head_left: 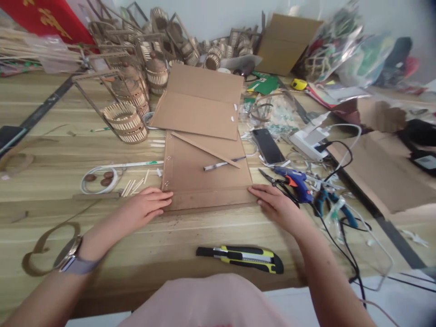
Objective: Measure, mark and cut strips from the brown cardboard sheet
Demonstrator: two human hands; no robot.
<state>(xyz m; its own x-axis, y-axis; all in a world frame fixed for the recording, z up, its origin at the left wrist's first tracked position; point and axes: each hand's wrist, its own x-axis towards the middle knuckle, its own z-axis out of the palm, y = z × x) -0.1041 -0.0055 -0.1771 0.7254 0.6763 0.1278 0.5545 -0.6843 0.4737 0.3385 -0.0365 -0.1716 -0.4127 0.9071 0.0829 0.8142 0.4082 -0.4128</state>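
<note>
The left hand (150,205) and right hand (279,205) touch the cardboard (194,181) at its closest corners, fingers a little apart. A pen (214,166) lies on the cardboard.

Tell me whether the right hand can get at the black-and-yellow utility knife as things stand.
Probably yes: the utility knife lies nearer the body than the right hand, with nothing visible on top or in between. The hand would likely just have to leave the cardboard's edge.
</note>
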